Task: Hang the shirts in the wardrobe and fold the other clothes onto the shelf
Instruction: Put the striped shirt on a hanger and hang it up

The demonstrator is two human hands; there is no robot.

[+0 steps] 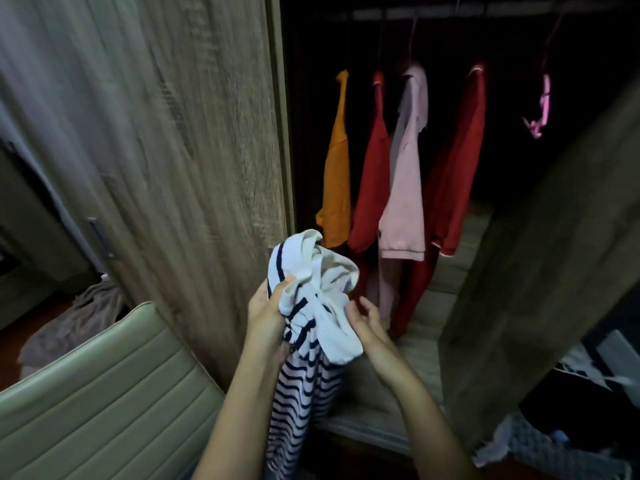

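A white shirt with navy stripes (311, 306) hangs bunched in front of the open wardrobe. My left hand (268, 306) grips its upper part, thumb pressed into the cloth. My right hand (365, 322) is beside the bunch with fingers loosely spread, touching the white fabric's edge. Inside the wardrobe, on the rail, hang an orange shirt (337, 174), a red shirt (372, 174), a pale pink shirt (407, 181) and another red shirt (457, 161). An empty pink hanger (542, 109) hangs further right.
The wardrobe's wooden door (166, 133) stands at left, another door panel (540, 271) at right. The wardrobe's bottom shelf (426, 327) lies under the hanging shirts. A beige padded chair back (104, 393) is at lower left. Loose clothes (554, 448) lie on the floor at lower right.
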